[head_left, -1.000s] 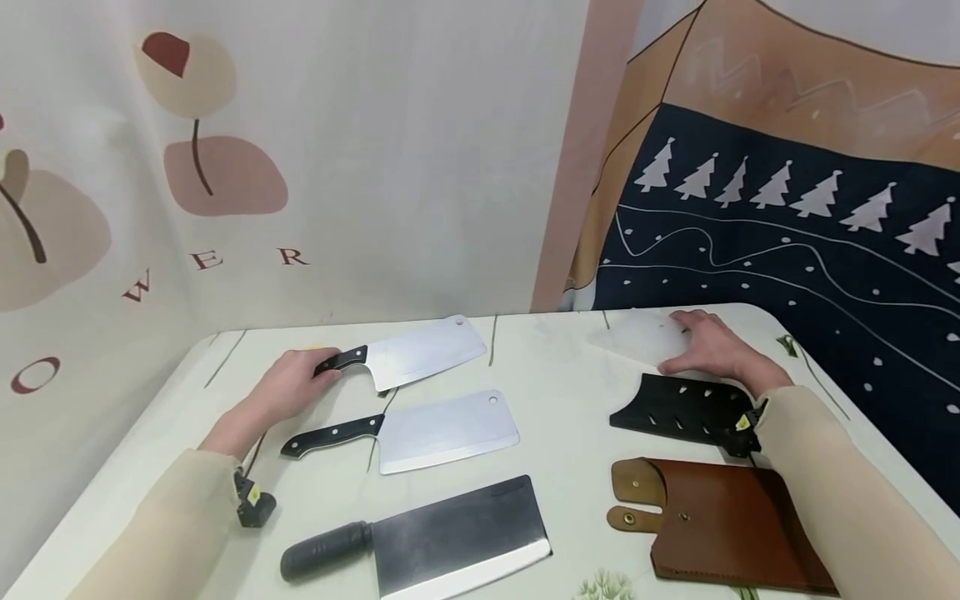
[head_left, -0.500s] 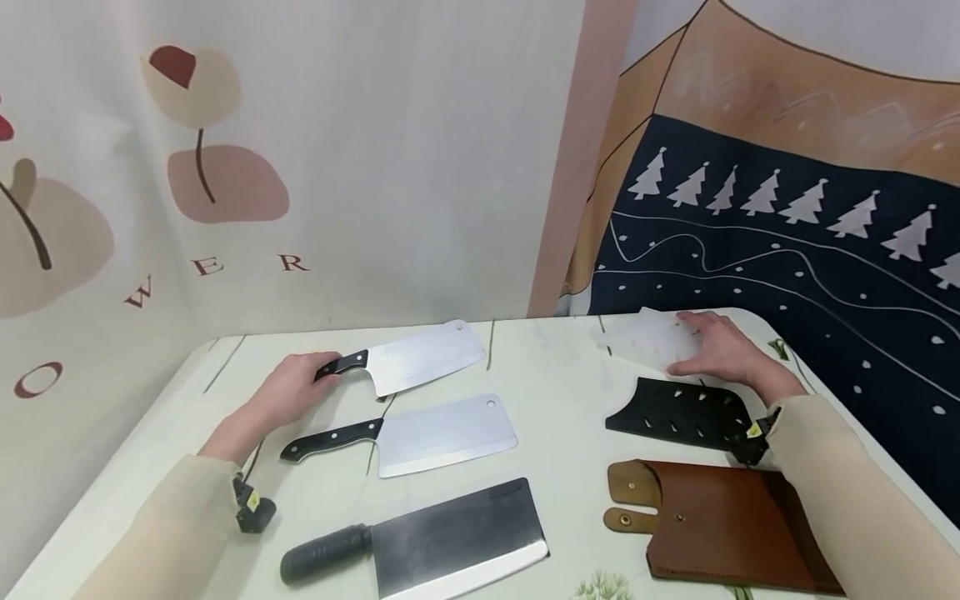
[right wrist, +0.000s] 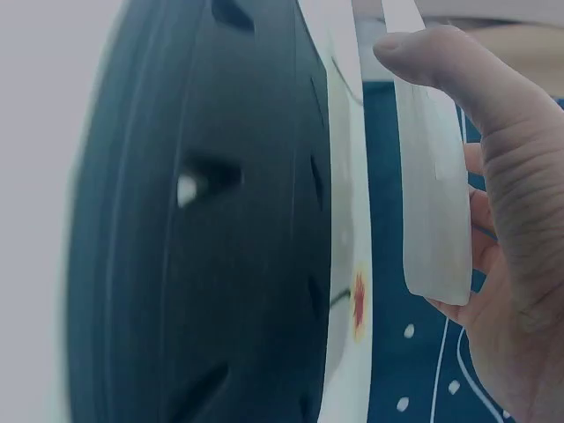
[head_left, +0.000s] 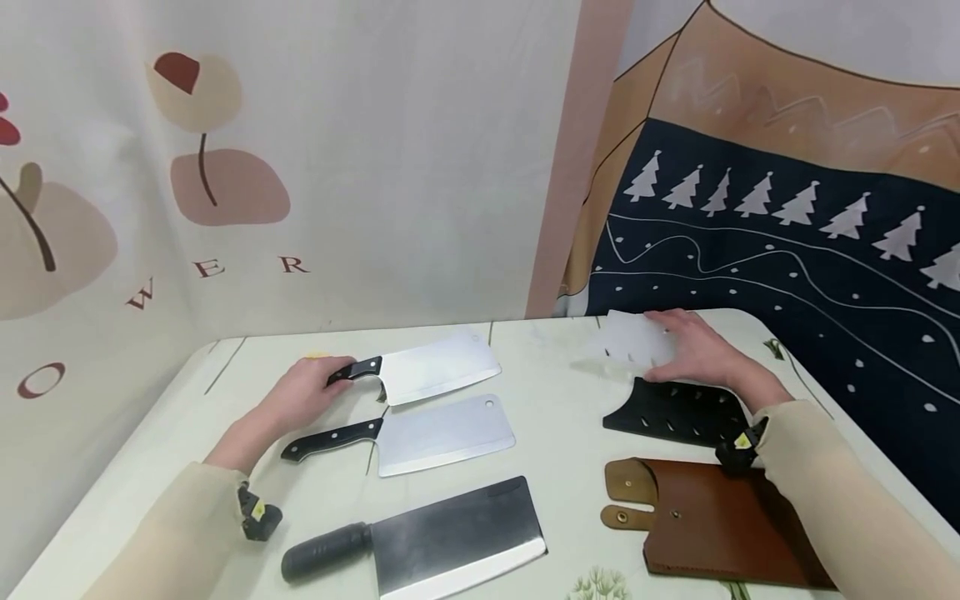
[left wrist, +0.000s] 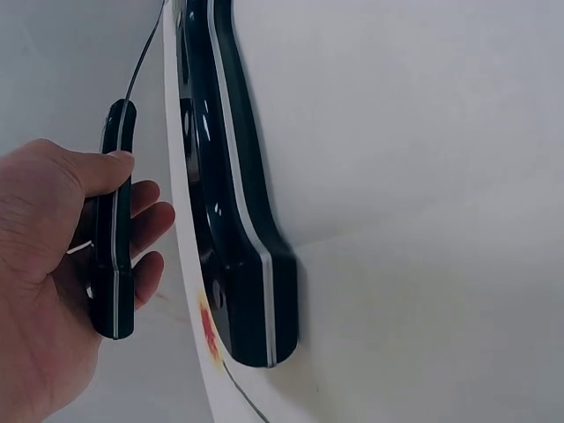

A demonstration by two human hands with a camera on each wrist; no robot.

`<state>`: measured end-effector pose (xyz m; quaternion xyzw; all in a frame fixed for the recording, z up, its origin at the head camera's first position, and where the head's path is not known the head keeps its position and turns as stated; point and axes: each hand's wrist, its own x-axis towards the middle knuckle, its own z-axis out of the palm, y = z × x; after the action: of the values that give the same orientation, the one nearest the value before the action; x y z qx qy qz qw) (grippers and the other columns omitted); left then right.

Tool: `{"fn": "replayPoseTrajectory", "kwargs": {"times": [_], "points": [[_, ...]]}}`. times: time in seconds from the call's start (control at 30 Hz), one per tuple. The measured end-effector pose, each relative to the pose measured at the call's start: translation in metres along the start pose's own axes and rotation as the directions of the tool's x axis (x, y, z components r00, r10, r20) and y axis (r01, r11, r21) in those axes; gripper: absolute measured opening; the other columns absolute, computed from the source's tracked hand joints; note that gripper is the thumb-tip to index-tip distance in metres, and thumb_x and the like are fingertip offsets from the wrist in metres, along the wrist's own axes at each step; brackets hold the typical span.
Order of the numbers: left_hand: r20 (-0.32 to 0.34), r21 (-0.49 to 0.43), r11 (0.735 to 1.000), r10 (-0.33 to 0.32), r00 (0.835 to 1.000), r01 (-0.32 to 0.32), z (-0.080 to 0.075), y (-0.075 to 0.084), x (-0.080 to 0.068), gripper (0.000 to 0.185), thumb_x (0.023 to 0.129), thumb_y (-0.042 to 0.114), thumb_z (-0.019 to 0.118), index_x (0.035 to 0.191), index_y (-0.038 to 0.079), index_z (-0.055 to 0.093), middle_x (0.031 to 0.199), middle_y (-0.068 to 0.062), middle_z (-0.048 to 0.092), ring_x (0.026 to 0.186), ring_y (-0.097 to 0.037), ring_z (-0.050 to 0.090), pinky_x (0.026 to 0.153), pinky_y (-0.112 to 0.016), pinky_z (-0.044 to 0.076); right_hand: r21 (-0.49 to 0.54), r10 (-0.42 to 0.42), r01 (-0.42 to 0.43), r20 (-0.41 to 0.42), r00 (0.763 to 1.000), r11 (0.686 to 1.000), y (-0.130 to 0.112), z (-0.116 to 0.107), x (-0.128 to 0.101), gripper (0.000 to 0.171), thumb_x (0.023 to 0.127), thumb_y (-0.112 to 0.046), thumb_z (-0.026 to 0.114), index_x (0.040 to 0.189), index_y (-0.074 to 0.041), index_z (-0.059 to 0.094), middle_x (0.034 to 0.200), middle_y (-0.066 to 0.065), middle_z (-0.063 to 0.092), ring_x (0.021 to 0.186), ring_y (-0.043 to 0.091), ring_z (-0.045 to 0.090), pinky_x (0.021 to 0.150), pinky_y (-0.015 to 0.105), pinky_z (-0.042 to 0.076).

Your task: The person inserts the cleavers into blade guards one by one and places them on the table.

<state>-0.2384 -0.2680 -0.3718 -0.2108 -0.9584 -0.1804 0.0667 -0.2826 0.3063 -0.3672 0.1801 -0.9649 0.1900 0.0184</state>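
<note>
My left hand [head_left: 330,379] grips the black handle of the far steel cleaver [head_left: 442,367], whose blade hovers just over the table. The left wrist view shows that handle [left wrist: 115,238] inside the curled fingers [left wrist: 145,198]. My right hand [head_left: 671,346] holds a white translucent blade guard [head_left: 630,337] tilted up off the table at the far right. In the right wrist view, the thumb [right wrist: 476,97] presses on the guard [right wrist: 432,194]. Just in front of that hand lies a black slotted sheath [head_left: 675,408].
A second steel cleaver [head_left: 442,433] with a black handle [left wrist: 233,203] lies mid-table. A dark cleaver [head_left: 450,537] sits near the front edge. A brown leather sheath [head_left: 720,521] lies at the front right. Printed cloths hang behind the white table [head_left: 562,400].
My left hand has shifted the far cleaver slightly right and raised it. My right hand has lifted the white guard off the table and drawn it a little left.
</note>
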Motion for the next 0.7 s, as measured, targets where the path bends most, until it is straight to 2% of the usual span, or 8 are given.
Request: {"fn": "replayPoseTrajectory", "kwargs": {"times": [0.33,0.47,0.7], "points": [[-0.023,-0.014,0.999,0.029,0.999,-0.03,0.0,0.007,-0.002,0.029,0.095,0.001,0.069,0.122,-0.009,0.067,0.106,-0.02,0.073,0.081,-0.024,0.061,0.074,-0.047,0.049,-0.015,-0.043,0.044,0.048,0.998,0.999,-0.031,0.01,0.005,0.097,0.072,-0.041,0.089,0.15,0.0,0.047,0.15,0.027,0.043,0.135,0.046,0.037,0.106,0.068,0.034],[-0.024,-0.024,0.998,0.056,0.998,-0.057,0.0,0.013,-0.002,0.027,0.094,0.0,0.07,0.12,-0.007,0.068,0.096,-0.013,0.072,0.071,-0.018,0.053,0.067,-0.038,0.043,-0.003,-0.067,0.068,0.064,0.996,0.998,-0.044,0.014,0.005,0.097,0.071,-0.04,0.089,0.15,-0.002,0.048,0.152,0.026,0.042,0.137,0.045,0.036,0.105,0.07,0.035],[-0.018,-0.011,0.995,0.1,0.995,-0.1,0.002,0.02,0.0,0.023,0.093,0.0,0.072,0.116,-0.002,0.07,0.088,-0.004,0.067,0.069,-0.016,0.051,0.064,-0.034,0.04,0.029,-0.158,0.156,0.064,0.985,0.987,-0.063,0.019,0.007,0.094,0.07,-0.038,0.091,0.149,-0.005,0.05,0.15,0.023,0.046,0.136,0.042,0.038,0.107,0.067,0.035]]}}
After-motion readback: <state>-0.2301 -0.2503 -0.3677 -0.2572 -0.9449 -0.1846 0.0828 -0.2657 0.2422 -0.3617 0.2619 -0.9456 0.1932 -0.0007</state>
